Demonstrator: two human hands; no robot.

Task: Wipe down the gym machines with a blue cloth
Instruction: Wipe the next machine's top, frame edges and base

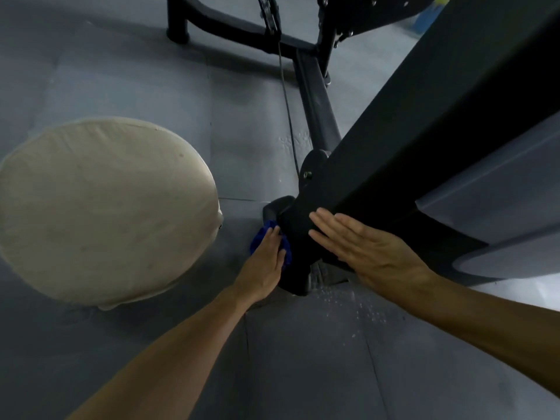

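Observation:
A black gym machine slants from the upper right down to its foot near the middle of the floor. My left hand presses a blue cloth against the left side of that foot; most of the cloth is hidden under the hand. My right hand lies flat, fingers straight, against the lower end of the black beam, just right of the cloth.
A round cream cushioned seat stands at the left, close to my left arm. Black frame bars and a thin cable run across the grey floor mats behind. A light grey panel sits at the right.

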